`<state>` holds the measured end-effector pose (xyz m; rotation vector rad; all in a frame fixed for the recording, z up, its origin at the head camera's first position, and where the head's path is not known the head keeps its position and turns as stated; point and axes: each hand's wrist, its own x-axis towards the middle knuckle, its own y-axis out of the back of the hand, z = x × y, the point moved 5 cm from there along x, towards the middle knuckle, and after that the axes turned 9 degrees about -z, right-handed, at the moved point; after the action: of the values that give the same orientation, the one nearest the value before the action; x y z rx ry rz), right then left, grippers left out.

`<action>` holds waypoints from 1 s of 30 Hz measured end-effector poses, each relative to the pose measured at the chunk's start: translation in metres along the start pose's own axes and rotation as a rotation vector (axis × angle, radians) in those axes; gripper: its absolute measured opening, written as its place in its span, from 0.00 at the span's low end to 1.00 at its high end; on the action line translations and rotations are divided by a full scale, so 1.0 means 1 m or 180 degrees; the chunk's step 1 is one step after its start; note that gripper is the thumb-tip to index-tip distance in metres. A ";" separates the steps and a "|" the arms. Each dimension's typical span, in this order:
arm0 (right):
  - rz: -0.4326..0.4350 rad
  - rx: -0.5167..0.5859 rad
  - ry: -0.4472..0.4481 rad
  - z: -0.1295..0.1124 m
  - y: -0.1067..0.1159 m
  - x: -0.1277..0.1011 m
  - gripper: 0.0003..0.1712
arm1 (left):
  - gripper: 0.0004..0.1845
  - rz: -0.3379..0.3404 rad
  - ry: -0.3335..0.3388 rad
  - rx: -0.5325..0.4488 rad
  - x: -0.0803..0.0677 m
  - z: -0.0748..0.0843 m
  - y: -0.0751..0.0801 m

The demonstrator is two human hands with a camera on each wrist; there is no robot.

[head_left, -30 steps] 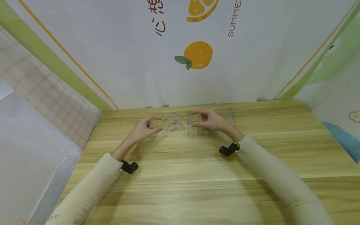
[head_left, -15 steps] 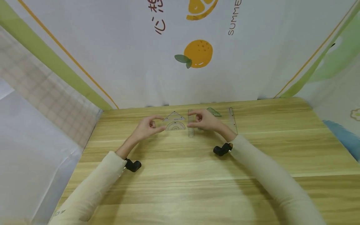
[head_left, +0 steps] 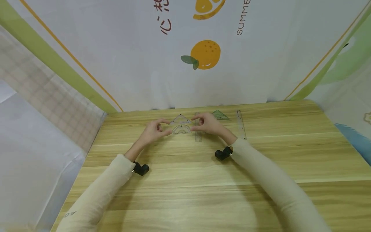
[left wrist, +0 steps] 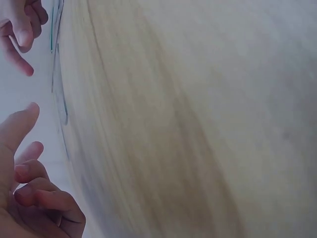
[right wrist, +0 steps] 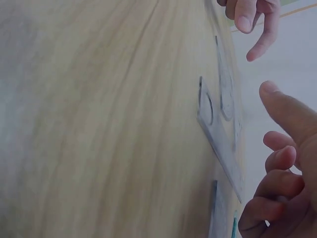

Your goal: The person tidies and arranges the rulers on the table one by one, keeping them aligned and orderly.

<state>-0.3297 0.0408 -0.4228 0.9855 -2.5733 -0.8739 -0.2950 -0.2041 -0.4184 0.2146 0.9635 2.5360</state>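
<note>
My left hand (head_left: pixel 153 130) hovers just left of a clear protractor (head_left: pixel 181 130) and a clear set square (head_left: pixel 180 122) behind it. My right hand (head_left: pixel 211 124) hangs on their right side, over an upright clear ruler (head_left: pixel 198 137) that it partly hides. Each hand has thumb and index finger spread apart, with its other fingers bent in. Nothing lies between the fingertips of the left hand (left wrist: pixel 34 193) or the right hand (right wrist: pixel 290 186) in the wrist views. The drawing tools lie flat on the table, below the hands.
A green set square (head_left: pixel 221 115) lies behind my right hand, with another clear ruler (head_left: pixel 242 125) farther right. These lie near the back edge of the wooden table (head_left: pixel 185 193). A white cloth (head_left: pixel 130 64) with fruit prints hangs behind it.
My right hand has moved left, from beyond the upright ruler to the protractor's right side, uncovering the green set square. My left hand has shifted slightly right.
</note>
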 end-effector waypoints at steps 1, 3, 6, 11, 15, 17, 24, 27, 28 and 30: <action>0.0003 -0.0029 -0.0007 0.001 -0.001 0.002 0.29 | 0.24 0.0011 -0.0005 0.0019 0.000 0.000 0.000; 0.0005 -0.0080 -0.0023 0.001 -0.003 0.004 0.28 | 0.23 0.0030 0.0007 0.0059 0.001 0.001 -0.001; 0.0017 -0.0122 -0.0078 0.002 -0.004 0.007 0.27 | 0.22 0.0063 0.0039 0.0074 0.002 0.001 -0.002; 0.0001 -0.0181 -0.0154 0.000 -0.007 0.010 0.26 | 0.22 0.0072 0.0108 0.0126 0.004 0.002 -0.004; -0.0053 -0.0203 -0.0194 -0.003 -0.009 0.012 0.26 | 0.24 0.0060 0.0196 0.0175 0.007 0.002 -0.005; -0.0081 -0.0246 -0.0211 -0.003 -0.010 0.013 0.26 | 0.24 0.0050 0.0236 0.0196 0.009 0.002 -0.005; -0.0093 -0.0394 -0.0258 -0.003 -0.012 0.013 0.25 | 0.22 -0.0004 0.0260 0.0182 0.011 0.002 -0.009; -0.0083 -0.0446 -0.0296 -0.005 -0.013 0.014 0.25 | 0.21 0.0002 0.0252 0.0168 0.011 0.002 -0.009; -0.0084 -0.0464 -0.0316 -0.005 -0.014 0.014 0.24 | 0.20 -0.0001 0.0245 0.0179 0.011 0.002 -0.009; -0.0086 -0.0509 -0.0361 -0.005 -0.014 0.015 0.24 | 0.20 -0.0004 0.0245 0.0173 0.011 0.002 -0.010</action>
<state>-0.3310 0.0197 -0.4272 0.9518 -2.5385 -1.1541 -0.3008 -0.1911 -0.4234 0.1329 1.0625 2.5352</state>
